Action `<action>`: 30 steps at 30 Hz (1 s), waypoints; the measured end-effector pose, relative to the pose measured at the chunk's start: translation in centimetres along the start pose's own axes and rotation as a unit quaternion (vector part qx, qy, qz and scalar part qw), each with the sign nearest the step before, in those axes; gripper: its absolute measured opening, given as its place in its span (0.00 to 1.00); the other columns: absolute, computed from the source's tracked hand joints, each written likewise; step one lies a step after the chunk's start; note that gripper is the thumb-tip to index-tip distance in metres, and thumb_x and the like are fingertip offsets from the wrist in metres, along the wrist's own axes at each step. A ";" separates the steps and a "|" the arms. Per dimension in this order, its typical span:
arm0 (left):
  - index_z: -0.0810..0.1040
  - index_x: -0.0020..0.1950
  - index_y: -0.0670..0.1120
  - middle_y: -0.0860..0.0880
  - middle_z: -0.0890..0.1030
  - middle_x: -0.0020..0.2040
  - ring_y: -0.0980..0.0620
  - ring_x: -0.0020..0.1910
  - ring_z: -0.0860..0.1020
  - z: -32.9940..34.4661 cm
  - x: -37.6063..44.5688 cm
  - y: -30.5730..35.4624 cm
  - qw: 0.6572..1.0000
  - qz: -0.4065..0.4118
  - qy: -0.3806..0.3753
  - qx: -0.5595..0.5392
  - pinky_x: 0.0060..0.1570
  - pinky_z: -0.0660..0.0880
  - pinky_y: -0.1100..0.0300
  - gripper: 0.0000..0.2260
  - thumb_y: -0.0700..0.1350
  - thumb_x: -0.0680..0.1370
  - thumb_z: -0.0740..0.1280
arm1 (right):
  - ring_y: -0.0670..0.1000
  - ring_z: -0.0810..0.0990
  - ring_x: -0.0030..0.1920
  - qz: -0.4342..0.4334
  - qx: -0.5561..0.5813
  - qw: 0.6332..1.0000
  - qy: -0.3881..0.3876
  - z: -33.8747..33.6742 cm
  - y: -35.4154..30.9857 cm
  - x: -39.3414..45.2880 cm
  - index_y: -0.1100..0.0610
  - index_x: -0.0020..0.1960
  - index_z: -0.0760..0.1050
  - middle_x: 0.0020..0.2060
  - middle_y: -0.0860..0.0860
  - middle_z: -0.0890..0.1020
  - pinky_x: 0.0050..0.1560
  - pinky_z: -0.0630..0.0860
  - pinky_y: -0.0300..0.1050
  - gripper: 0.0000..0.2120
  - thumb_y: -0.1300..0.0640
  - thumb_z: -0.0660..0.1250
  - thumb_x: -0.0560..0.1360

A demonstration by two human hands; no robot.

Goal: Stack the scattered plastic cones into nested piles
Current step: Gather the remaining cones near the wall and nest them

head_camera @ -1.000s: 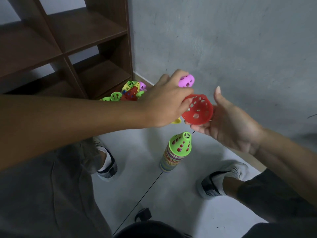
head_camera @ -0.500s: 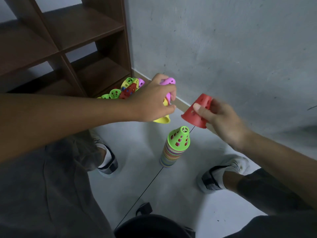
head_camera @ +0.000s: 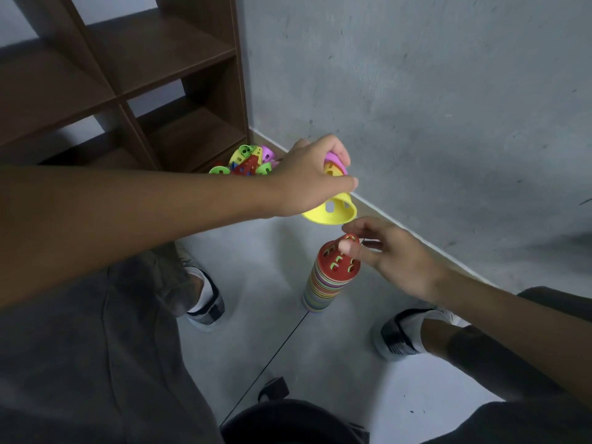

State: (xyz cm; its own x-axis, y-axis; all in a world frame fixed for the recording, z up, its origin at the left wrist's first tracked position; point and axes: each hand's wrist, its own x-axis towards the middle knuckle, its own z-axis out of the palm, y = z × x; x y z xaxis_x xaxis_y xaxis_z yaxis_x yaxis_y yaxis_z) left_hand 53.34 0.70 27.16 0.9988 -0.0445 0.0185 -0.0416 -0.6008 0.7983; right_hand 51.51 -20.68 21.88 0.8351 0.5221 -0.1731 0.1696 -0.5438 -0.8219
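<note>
Two hands work above a grey floor (head_camera: 243,318) beside a concrete wall (head_camera: 416,91). The left hand (head_camera: 307,177), reaching in from nine o'clock, has its fingers curled round a small nested bundle of cones: a yellow cone (head_camera: 333,213) flares open at the bottom of the bundle with its wide mouth facing down and toward five o'clock, an orange cone (head_camera: 330,169) shows just above it, and a pink cone (head_camera: 336,160) caps the bundle under the fingertips. This grip is closed firmly on the bundle, held in the air well above the floor.

The right hand (head_camera: 390,254), coming from four o'clock, has its fingers loosely spread; its grip is slack, with one fingertip touching the narrow top of the red cone (head_camera: 336,261) and nothing clasped. That red cone sits upright as the top piece of a tall nested stack (head_camera: 320,293) of many-coloured cones standing on the floor at the middle of the view, between the person's two shoes (head_camera: 205,306). Green shows through the red cone's cut-outs.

At eleven o'clock from the stack, a loose heap of cones (head_camera: 246,161) in green, yellow, red and pink lies on the floor against the foot of a dark brown wooden shelf (head_camera: 144,75), partly hidden behind the left wrist.
</note>
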 end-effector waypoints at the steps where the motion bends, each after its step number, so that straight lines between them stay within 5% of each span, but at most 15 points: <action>1: 0.76 0.50 0.58 0.47 0.76 0.55 0.49 0.51 0.77 0.2 0.0 0.2 1.000 0.010 -0.001 -0.003 0.40 0.74 0.57 0.17 0.62 0.65 0.70 | 0.40 0.81 0.54 0.002 0.057 0.998 0.001 -0.4 -0.4 0.1 0.53 0.60 0.78 0.52 0.42 0.84 0.59 0.75 0.41 0.18 0.45 0.69 0.74; 4: 0.77 0.52 0.56 0.48 0.76 0.58 0.54 0.57 0.74 0.8 0.0 0.5 0.999 0.031 -0.003 -0.012 0.43 0.74 0.59 0.16 0.58 0.67 0.70 | 0.43 0.81 0.58 -0.008 0.161 0.986 -0.037 -1.7 -1.3 0.1 0.53 0.67 0.75 0.55 0.45 0.85 0.61 0.76 0.42 0.22 0.52 0.71 0.74; 8: 0.77 0.52 0.54 0.50 0.78 0.55 0.54 0.57 0.74 1.6 -0.1 0.7 0.998 0.055 0.007 -0.025 0.51 0.72 0.60 0.10 0.52 0.73 0.73 | 0.46 0.80 0.63 -0.034 0.115 0.993 -0.013 -2.7 -1.4 0.0 0.53 0.69 0.74 0.57 0.44 0.85 0.67 0.74 0.50 0.31 0.50 0.76 0.69; 10: 0.78 0.53 0.52 0.53 0.78 0.53 0.53 0.56 0.75 2.2 -0.3 1.1 0.996 0.069 0.000 -0.047 0.50 0.72 0.60 0.09 0.49 0.75 0.72 | 0.50 0.82 0.59 -0.054 0.111 0.992 0.008 -2.7 -1.2 -0.1 0.54 0.66 0.77 0.55 0.48 0.86 0.65 0.76 0.55 0.28 0.51 0.77 0.67; 13: 0.78 0.54 0.48 0.52 0.80 0.51 0.51 0.52 0.78 2.9 -0.6 1.9 0.993 0.078 -0.035 -0.084 0.47 0.74 0.61 0.08 0.46 0.76 0.71 | 0.46 0.83 0.44 -0.075 0.128 0.987 0.057 -2.9 -1.1 -0.2 0.53 0.52 0.82 0.43 0.46 0.87 0.54 0.78 0.44 0.16 0.52 0.75 0.66; 19: 0.77 0.59 0.44 0.47 0.81 0.54 0.50 0.53 0.80 3.2 -1.2 2.8 0.983 0.056 -0.122 -0.129 0.46 0.76 0.65 0.07 0.42 0.82 0.67 | 0.43 0.74 0.27 -0.154 -0.110 0.963 0.191 -3.9 0.2 -0.6 0.54 0.38 0.85 0.27 0.48 0.81 0.31 0.65 0.30 0.07 0.53 0.75 0.73; 23: 0.75 0.51 0.47 0.56 0.79 0.45 0.61 0.39 0.78 2.9 -1.0 3.4 0.976 -0.010 -0.101 -0.194 0.41 0.75 0.64 0.04 0.47 0.83 0.65 | 0.49 0.71 0.25 -0.200 -0.215 0.923 0.248 -4.0 -0.1 -0.6 0.53 0.42 0.86 0.25 0.49 0.77 0.30 0.67 0.41 0.10 0.49 0.71 0.75; 25: 0.73 0.48 0.49 0.55 0.77 0.42 0.57 0.35 0.75 2.6 -0.8 3.6 0.965 -0.050 -0.078 -0.244 0.40 0.75 0.61 0.06 0.48 0.84 0.63 | 0.55 0.75 0.26 -0.209 -0.253 0.907 0.264 -4.0 -0.3 -0.6 0.53 0.43 0.86 0.26 0.52 0.80 0.29 0.71 0.45 0.09 0.49 0.70 0.75; 28: 0.71 0.51 0.52 0.47 0.77 0.44 0.48 0.42 0.75 2.2 -0.6 3.4 0.947 -0.094 -0.061 -0.302 0.51 0.79 0.48 0.03 0.48 0.83 0.65 | 0.59 0.76 0.27 -0.216 -0.280 0.888 0.293 -4.3 -0.5 -0.7 0.53 0.42 0.86 0.26 0.54 0.79 0.27 0.71 0.47 0.11 0.50 0.68 0.77; 30: 0.68 0.61 0.54 0.45 0.80 0.51 0.46 0.45 0.79 2.1 -0.5 3.3 0.932 -0.129 -0.067 -0.333 0.57 0.78 0.44 0.13 0.46 0.81 0.69 | 0.59 0.75 0.26 -0.212 -0.295 0.878 0.311 -4.4 -0.5 -0.7 0.54 0.39 0.85 0.24 0.54 0.77 0.26 0.70 0.47 0.15 0.47 0.65 0.78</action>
State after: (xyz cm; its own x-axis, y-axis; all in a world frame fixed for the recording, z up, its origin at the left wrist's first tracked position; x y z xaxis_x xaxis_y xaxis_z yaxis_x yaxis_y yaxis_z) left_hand 52.67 -2.90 28.53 0.9596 -0.0923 -0.2657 0.2687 0.0209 0.9630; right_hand 53.11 -23.67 24.85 0.7242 0.3994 0.5621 0.6232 -0.7281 -0.2855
